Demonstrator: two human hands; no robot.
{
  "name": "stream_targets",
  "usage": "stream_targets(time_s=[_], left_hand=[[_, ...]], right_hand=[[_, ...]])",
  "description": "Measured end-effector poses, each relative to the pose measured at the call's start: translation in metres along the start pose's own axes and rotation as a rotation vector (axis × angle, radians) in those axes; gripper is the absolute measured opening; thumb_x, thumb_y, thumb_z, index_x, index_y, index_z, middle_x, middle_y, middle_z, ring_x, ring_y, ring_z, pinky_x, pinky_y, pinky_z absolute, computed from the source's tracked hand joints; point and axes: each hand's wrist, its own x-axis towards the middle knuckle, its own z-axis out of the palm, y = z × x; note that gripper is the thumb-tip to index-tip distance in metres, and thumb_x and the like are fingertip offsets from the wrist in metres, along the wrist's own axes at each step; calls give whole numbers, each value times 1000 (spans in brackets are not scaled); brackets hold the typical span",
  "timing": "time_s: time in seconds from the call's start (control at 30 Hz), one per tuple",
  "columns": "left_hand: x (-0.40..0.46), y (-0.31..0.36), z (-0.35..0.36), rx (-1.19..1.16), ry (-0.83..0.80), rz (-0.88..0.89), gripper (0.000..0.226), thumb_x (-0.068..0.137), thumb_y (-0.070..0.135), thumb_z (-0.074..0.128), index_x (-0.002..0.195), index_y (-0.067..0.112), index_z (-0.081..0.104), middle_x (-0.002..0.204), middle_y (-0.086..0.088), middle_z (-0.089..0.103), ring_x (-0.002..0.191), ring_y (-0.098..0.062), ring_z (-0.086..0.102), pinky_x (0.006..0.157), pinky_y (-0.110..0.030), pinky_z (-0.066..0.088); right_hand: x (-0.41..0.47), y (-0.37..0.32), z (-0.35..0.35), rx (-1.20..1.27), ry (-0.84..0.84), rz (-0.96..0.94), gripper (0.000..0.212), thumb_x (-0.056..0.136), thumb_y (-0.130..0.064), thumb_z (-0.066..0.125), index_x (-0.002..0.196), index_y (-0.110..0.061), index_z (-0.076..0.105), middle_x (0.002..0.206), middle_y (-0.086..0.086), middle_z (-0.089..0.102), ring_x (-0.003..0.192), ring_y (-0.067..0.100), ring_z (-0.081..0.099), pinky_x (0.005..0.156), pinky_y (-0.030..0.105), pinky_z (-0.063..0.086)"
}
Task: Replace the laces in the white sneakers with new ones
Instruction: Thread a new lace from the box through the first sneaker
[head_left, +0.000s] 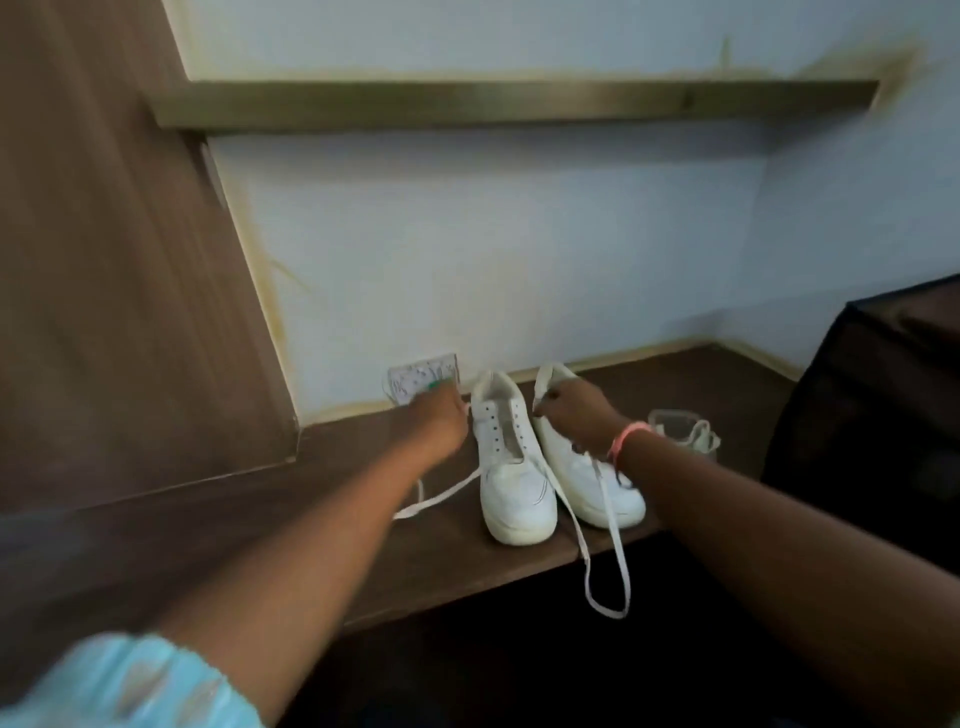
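Smooth white leather-look sneakers (519, 467) with flat woven cloth laces (605, 561) on a matt, dark wood-grain shelf (363, 545).

Home room: wooden ledge (208, 519), wall shelf (467, 104)

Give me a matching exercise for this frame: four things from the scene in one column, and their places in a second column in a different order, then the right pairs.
Things:
1. left sneaker
2. white lace
3. clear packet
4. printed card

Places:
A. hangs looped over the front edge of the shelf
B. leans against the wall, behind the left hand
C. lies on the shelf, right of the right hand
D. stands between the two hands, eyelets bare

Pairs: 1-D, 2-A, 3-C, 4-B
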Motion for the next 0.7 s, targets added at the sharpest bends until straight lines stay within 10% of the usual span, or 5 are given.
stream_targets(time_s=[0.37, 0.7], left_hand=[[-24, -26, 128, -294, 416, -32, 9, 96, 24, 54, 88, 22, 51, 92, 6, 61, 84, -20, 61, 63, -32, 34], [-31, -23, 113, -261, 357, -44, 8, 94, 28, 62, 88, 24, 60, 85, 9, 66, 83, -15, 63, 73, -37, 50]], right_hand=[[-22, 75, 113, 118, 348, -142, 27, 95, -26, 62, 120, -20, 68, 123, -6, 65, 108, 11, 62, 83, 26, 51], [-18, 71, 108, 54, 296, -110, 55, 82, -48, 72, 129, -23, 60, 127, -8, 61, 112, 10, 59, 81, 26, 50]])
